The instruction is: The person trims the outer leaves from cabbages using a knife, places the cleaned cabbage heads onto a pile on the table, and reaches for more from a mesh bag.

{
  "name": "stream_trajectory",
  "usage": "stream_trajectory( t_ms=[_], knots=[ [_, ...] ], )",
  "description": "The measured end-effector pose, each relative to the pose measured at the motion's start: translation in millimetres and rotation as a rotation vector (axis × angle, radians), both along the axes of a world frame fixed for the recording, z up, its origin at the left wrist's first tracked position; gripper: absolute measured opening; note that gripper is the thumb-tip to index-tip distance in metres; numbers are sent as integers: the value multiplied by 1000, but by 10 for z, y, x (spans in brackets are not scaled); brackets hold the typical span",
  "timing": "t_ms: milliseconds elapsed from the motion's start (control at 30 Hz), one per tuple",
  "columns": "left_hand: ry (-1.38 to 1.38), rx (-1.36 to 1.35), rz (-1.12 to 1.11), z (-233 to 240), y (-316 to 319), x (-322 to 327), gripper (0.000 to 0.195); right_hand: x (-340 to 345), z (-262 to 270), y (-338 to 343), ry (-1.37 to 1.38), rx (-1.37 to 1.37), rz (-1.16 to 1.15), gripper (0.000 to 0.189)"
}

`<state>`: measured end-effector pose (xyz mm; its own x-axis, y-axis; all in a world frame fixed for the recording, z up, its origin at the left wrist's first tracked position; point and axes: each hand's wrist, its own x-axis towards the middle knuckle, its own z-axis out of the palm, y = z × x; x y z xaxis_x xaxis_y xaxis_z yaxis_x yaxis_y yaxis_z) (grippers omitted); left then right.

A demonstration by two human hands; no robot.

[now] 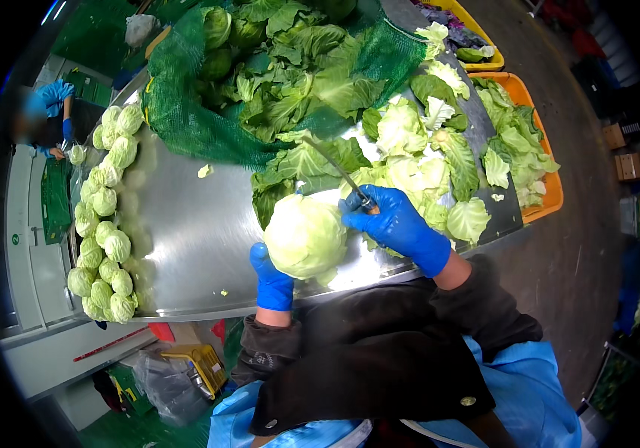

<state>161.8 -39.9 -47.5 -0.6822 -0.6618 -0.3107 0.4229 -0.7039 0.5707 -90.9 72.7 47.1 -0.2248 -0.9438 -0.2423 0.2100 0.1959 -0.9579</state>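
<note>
A pale, smooth cabbage head [304, 235] is held above the near edge of the steel table [202, 224]. My left hand [273, 280], in a blue glove, grips it from below and the left; most of its fingers are hidden behind the head. In my blue-gloved right hand [395, 218] is a knife [334, 162], its handle in the fist and its blade slanting up and away to the left. The thumb side of that hand is close to the cabbage; whether it touches cannot be told. Dark green outer leaves [303, 165] lie just beyond the head.
A green mesh sack [197, 134] spills leafy cabbages at the back. Loose trimmed leaves [415, 173] cover the right side. Several trimmed heads [104, 201] line the left edge. Orange [552, 185] and yellow [491, 39] crates adjoin the right edge. Another person [54, 112] stands far left.
</note>
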Motion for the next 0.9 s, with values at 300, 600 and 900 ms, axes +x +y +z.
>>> stream_trajectory(
  t_ms=[300,600,900],
  knots=[
    [-7,113,-77,148,67,-146,88,60,317,2,546,-121,143,52],
    [-136,173,37,-163,267,-85,82,-363,75,174,156,-102,326,42],
    [241,390,62,93,256,-171,82,-127,94,173,111,40,205,60]
  ],
)
